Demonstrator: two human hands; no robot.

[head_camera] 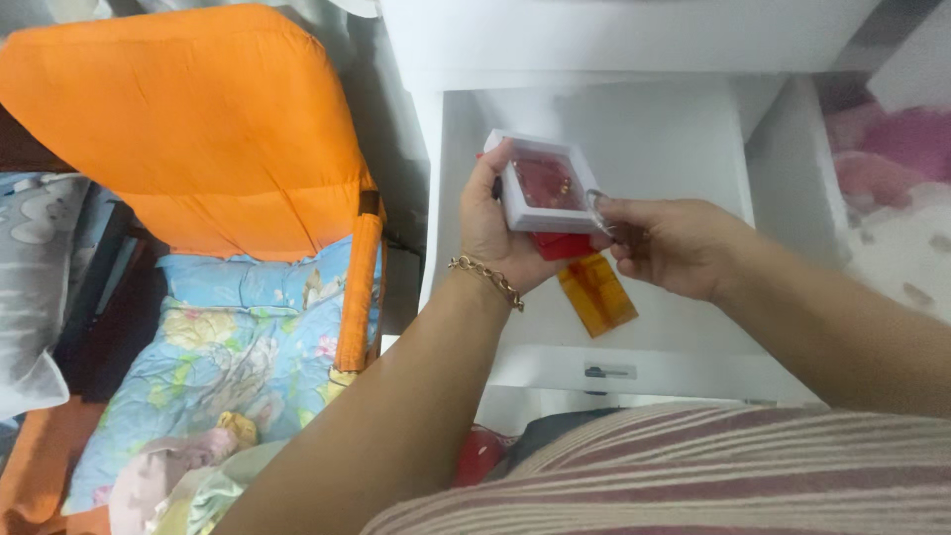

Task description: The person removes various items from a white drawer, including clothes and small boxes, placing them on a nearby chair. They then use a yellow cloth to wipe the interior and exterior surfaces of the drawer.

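Note:
My left hand (pixel 492 230) grips a small white square box (pixel 544 182) with a red lining and small pieces inside, held over an open white drawer (pixel 684 149). A flat red piece (pixel 563 246) sits under the box against my left palm. My right hand (pixel 666 244) touches the box's right edge with its fingertips, pinching there. An orange translucent rectangular packet (pixel 596 294) lies just below both hands, on the drawer's bottom. A gold chain bracelet (pixel 486 277) circles my left wrist.
An orange cushion (pixel 198 119) leans at the left above a blue flowered bed sheet (pixel 238 347). The drawer's white front panel with a small handle (pixel 606 373) is close to my striped shirt. Pink patterned fabric (pixel 892 178) lies at the right.

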